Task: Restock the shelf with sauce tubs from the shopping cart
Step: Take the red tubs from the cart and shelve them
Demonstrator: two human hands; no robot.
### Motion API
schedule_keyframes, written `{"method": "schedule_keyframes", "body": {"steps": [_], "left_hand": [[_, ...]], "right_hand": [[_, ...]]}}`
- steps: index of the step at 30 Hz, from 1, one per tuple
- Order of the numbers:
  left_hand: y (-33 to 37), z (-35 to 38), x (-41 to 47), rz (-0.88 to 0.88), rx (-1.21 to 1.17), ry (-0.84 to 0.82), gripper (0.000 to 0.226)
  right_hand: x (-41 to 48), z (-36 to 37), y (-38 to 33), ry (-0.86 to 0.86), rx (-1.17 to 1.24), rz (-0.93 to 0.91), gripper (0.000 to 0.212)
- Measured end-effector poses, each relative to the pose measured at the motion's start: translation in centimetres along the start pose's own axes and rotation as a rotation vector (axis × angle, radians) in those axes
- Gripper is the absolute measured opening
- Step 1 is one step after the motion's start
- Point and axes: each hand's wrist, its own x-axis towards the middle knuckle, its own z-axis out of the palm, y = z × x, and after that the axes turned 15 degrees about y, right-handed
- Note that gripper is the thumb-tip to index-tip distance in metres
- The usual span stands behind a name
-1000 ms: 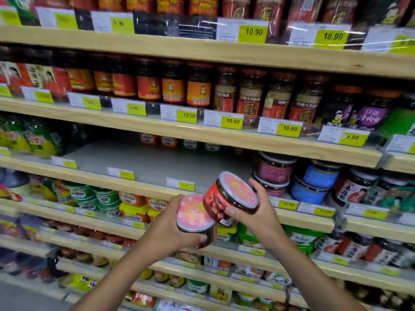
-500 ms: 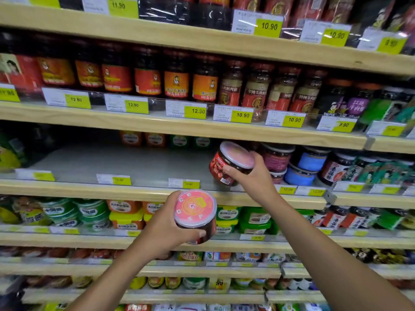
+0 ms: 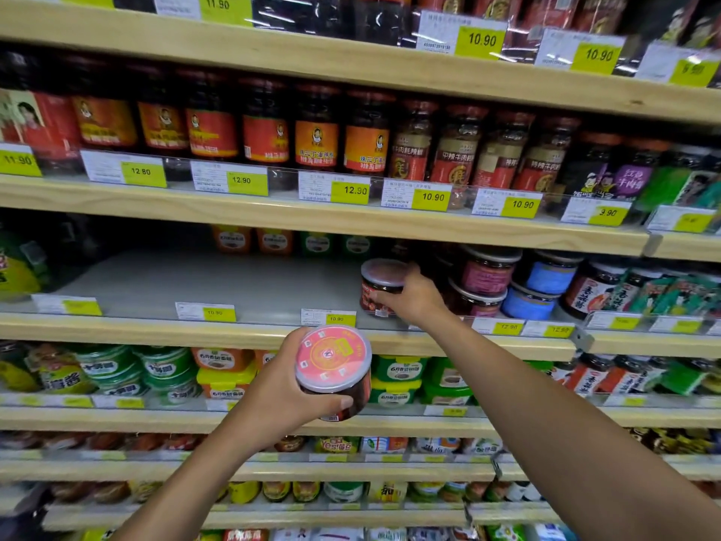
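Centre frame, the right hand [image 3: 413,296] grips a red-labelled, clear-lidded round sauce tub [image 3: 380,285] low at the grey shelf board [image 3: 195,283], where a careless nudge could topple the stacked maroon tubs [image 3: 483,275] just beside it, while the left hand [image 3: 281,396] clasps a pink-lidded tub [image 3: 333,369] below.

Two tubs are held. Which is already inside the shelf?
The right tub, in the right grip, beside the jars; the left grip holds the left tub lower, outside the shelf.

The left grip [image 3: 281,388] and right grip [image 3: 413,296] are bare, on slender bare forearms [image 3: 546,404], thumbnail [image 3: 345,402] trimmed short.
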Motion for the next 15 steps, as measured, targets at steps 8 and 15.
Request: {"method": "schedule_keyframes", "body": {"steps": [8,15], "left_hand": [[-0.5,0.2,0.1,0.002,-0.005,-0.005,0.088],[-0.5,0.8,0.5,-0.011,-0.005,-0.006,0.084]], "right_hand": [[-0.4,0.0,1.2,0.022,-0.151,-0.061,0.087],[-2.3,-0.5,1.5,0.258,-0.279,-0.514,0.05]]}}
